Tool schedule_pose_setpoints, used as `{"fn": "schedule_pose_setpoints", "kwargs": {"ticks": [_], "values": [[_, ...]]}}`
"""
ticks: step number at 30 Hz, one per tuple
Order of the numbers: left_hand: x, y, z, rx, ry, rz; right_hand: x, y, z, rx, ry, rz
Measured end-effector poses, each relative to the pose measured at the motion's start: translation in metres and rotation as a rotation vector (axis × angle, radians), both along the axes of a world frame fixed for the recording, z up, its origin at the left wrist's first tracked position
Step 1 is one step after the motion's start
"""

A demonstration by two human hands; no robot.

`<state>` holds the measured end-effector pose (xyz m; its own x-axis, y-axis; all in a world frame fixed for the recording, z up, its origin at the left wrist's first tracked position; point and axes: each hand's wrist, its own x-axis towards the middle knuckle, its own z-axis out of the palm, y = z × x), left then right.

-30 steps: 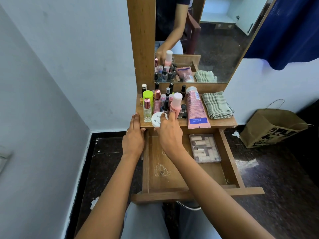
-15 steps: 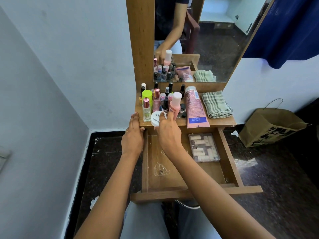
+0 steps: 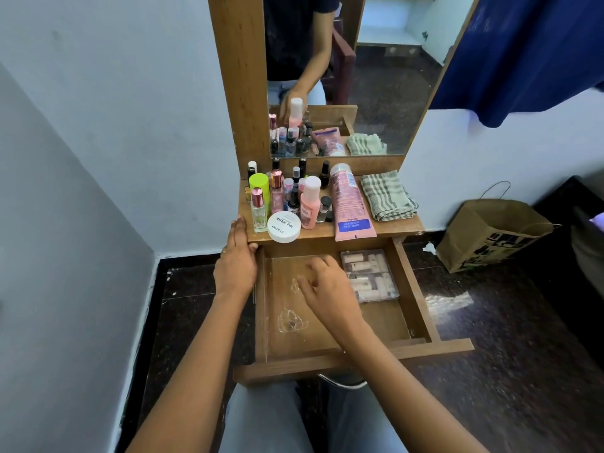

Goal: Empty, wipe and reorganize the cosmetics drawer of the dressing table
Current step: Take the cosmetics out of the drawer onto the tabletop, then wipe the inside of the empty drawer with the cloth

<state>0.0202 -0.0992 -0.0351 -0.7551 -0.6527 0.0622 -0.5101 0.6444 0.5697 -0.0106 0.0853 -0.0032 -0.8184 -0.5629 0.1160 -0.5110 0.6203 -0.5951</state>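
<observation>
The wooden drawer (image 3: 330, 362) is pulled out, its stained floor mostly bare. A clear plastic box of small beige tubes (image 3: 371, 275) lies in its far right corner. My right hand (image 3: 327, 289) hovers over the drawer's middle with relaxed fingers, holding nothing, just left of that box. My left hand (image 3: 236, 261) rests flat on the left front corner of the dressing table top (image 3: 397, 225). On that top stand a white round nail polish jar (image 3: 284, 226), a pink bottle with white cap (image 3: 309, 202), a lying pink tube (image 3: 349, 204) and several small bottles (image 3: 281, 188).
A folded checked cloth (image 3: 387, 196) lies at the right of the top. The mirror (image 3: 356, 76) rises behind. A brown paper bag (image 3: 490, 235) stands on the dark floor to the right. A white wall closes in at left, and a blue curtain (image 3: 529, 50) hangs upper right.
My right hand left the white jar on the table top and dropped back into the drawer. The left hand stayed on the table corner.
</observation>
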Motion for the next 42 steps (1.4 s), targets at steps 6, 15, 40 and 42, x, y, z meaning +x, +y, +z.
{"fn": "schedule_pose_setpoints", "kwargs": {"ticks": [6, 15, 40, 42], "values": [[0.007, 0.013, 0.002, 0.058, 0.068, 0.005, -0.011, 0.067, -0.023, -0.003, -0.199, -0.211], [0.015, 0.086, 0.018, 0.203, 0.054, 0.088, -0.061, 0.091, 0.007, -0.308, -0.072, -0.426], [-0.019, 0.142, 0.063, 0.824, 0.142, -0.148, -0.154, 0.075, 0.032, -0.444, -0.297, -0.673], [-0.018, 0.143, 0.067, 0.948, 0.156, -0.165, -0.133, 0.083, 0.032, -0.67, -0.376, -0.666]]}}
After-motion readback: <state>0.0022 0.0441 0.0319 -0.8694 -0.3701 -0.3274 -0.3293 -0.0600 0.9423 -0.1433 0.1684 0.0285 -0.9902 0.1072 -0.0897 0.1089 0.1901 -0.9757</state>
